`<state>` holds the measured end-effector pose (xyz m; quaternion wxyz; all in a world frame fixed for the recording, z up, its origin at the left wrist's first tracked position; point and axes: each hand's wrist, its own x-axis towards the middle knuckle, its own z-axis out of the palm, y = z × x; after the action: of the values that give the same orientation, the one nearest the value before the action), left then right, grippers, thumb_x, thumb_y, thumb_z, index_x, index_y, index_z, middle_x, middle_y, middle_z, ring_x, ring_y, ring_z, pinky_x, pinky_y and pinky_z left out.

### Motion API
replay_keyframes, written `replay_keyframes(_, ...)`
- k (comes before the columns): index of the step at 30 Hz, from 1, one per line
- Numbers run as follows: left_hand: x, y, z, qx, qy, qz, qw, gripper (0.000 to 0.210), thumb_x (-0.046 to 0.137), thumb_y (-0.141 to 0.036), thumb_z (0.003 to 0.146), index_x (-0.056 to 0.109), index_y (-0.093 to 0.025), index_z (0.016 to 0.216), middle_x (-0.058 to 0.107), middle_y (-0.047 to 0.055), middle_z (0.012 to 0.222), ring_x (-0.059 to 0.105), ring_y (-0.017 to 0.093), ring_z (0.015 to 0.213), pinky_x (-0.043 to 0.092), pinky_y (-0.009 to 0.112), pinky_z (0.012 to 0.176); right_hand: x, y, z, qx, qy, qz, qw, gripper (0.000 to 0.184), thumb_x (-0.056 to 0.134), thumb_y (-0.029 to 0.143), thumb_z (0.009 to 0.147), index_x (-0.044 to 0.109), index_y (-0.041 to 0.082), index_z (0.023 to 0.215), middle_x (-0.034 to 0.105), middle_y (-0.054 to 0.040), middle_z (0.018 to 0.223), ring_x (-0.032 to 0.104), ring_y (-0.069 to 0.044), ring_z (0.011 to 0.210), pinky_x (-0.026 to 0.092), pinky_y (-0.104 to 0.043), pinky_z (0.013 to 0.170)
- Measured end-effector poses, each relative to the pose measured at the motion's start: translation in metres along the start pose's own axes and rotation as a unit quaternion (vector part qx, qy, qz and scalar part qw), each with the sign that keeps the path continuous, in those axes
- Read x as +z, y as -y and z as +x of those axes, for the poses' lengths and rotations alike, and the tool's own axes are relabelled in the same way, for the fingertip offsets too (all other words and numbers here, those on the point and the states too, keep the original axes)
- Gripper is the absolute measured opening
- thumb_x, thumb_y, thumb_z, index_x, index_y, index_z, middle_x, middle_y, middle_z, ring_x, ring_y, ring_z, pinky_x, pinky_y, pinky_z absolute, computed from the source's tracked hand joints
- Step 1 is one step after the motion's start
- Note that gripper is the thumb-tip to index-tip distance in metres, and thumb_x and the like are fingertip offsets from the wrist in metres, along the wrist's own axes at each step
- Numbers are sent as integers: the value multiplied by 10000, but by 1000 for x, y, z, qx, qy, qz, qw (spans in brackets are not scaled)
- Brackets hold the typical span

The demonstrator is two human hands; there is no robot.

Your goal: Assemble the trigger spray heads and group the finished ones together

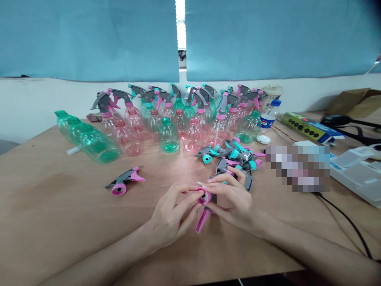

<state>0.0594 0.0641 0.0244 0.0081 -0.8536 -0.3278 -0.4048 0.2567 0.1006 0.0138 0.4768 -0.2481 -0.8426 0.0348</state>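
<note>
Pinching with left hand and right hand a pink-and-grey plastic trigger sprayer, probably light, stiff and slick, best held around its round collar

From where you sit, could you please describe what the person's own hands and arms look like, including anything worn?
The left hand and right hand are ungloved, with no rings visible. The left forearm and right forearm show no sleeves, watch or bracelet within the frame. Finer markings are too small to tell.
</note>
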Motion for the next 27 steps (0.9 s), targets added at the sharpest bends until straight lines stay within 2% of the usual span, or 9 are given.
replay_keyframes(3, -1, -2, 2, -31, 8, -13, 999, 244, 465, -77, 902, 573, -151, 1107, 543, 96, 1028, 583, 170, 929, 553, 272, 736, 1, 0, -2, -9, 4, 8, 1000, 195, 636, 211, 844, 572, 238, 1027, 732, -16, 930, 656, -192, 894, 283, -492, 1029)
replay_keyframes(7, -1, -2, 3, -55, -7, -16, 998, 145, 486, -99, 905, 588, -158, 991, 521, 55, 934, 582, 130, 789, 545, 240, 685, 2, 0, -1, -15, 14, 11, 1000, 169, 635, 198, 849, 578, 238, 1003, 736, -4, 919, 654, -190, 914, 232, -505, 1075)
replay_keyframes(11, -1, -1, 2, -72, -11, -16, 997, 133, 473, -99, 914, 578, -171, 953, 496, 35, 897, 569, 124, 787, 538, 241, 702, 1, 0, 0, -24, 26, 12, 999, 188, 630, 166, 851, 575, 234, 1017, 732, 7, 973, 649, -181, 945, 224, -496, 1097)
replay_keyframes(16, -4, -1, 4, -73, -6, -20, 997, 136, 451, -126, 935, 576, -174, 913, 476, 24, 866, 548, 116, 756, 530, 234, 692, 1, 2, 0, -17, 37, 15, 999, 170, 603, 185, 871, 576, 243, 1028, 734, 6, 963, 646, -180, 945, 236, -488, 1093)
replay_keyframes(22, -6, 0, 6, -77, 22, -17, 997, 125, 483, -225, 938, 591, -178, 896, 482, 30, 865, 546, 137, 779, 525, 252, 696, 2, 4, 0, -13, 39, 15, 999, 123, 579, 197, 886, 575, 241, 1000, 730, 5, 929, 649, -175, 935, 157, -487, 1115)
replay_keyframes(27, -10, 1, 9, -50, 47, -26, 997, 132, 480, -184, 936, 606, -190, 895, 477, 27, 870, 521, 126, 764, 502, 219, 654, 2, 4, -2, -10, 46, 8, 999, 126, 572, 210, 887, 580, 232, 1010, 718, 5, 920, 649, -169, 938, 152, -474, 1112)
